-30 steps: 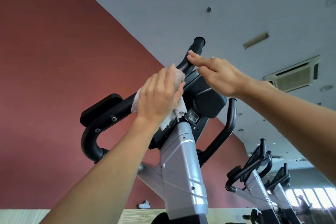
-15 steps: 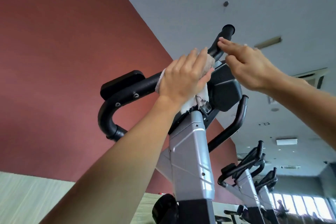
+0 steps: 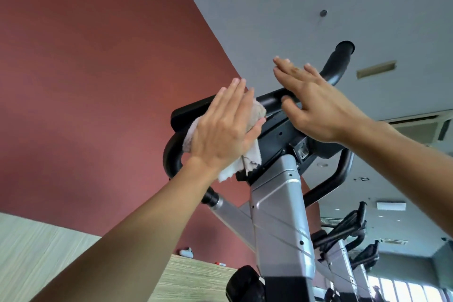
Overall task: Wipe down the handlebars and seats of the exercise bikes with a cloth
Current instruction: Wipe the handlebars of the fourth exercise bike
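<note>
Cloth: pressed flat under my left hand against the handlebar, fingers straight, not gripping
Right hand: fingers spread wide, empty, thumb on the bar
Risk: with no real grip, cloth could slide off and drop

Dark red wall on the left, grey ceiling overhead, air-conditioning vent at right, bright windows far back

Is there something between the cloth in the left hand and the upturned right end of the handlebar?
Yes. The right hand rests open on the black curved handlebar, between the crumpled white cloth under the left hand and that bar's upturned end.
</note>
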Demonstrator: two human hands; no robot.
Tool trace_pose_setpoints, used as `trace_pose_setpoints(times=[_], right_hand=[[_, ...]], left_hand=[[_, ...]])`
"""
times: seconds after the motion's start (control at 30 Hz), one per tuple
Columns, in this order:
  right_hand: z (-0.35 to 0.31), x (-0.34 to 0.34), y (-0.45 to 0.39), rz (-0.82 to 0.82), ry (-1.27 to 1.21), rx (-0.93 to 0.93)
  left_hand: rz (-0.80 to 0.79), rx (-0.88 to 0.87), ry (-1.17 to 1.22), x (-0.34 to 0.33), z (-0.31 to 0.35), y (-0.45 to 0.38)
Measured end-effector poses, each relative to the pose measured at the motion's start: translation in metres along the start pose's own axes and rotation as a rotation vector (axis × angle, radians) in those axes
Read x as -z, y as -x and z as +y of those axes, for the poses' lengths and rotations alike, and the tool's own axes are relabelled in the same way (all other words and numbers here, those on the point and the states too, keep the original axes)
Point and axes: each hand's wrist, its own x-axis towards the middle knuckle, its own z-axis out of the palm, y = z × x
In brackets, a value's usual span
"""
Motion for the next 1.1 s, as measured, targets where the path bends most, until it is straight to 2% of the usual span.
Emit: trace_pose_setpoints(times=[0.17, 0.33, 0.47, 0.57, 0.73, 0.9, 1.1], right_hand=[[-0.013, -0.011, -0.016, 0.092, -0.042, -0.066], [-0.028, -0.025, -0.022, 0.033, -0.040, -0.024], [-0.030, -0.035, -0.025, 0.037, -0.033, -0.025], [-0.032, -0.036, -0.025, 0.077, -0.066, -0.054], [-0.042, -0.038, -0.029, 0.086, -0.080, -0.043], [-0.057, -0.050, -0.037, 0.028, -0.018, -0.001], [-0.070, -0.063, -0.045, 0.176, 0.071, -0.077]], left_hand=[[-0.010, -0.078, 0.035, 0.012, -0.024, 0.017], [-0.013, 0.127, 0.089, 0.031, -0.046, 0.059], [-0.018, 0.220, 0.124, 0.015, -0.019, 0.019], [-0.029, 0.187, 0.140, 0.011, -0.017, 0.005], [0.008, 0.030, 0.106, 0.029, -0.050, 0.051], [0.020, 0.097, 0.036, 0.026, -0.050, 0.068], [0.043, 0.023, 0.062, 0.018, -0.040, 0.045]])
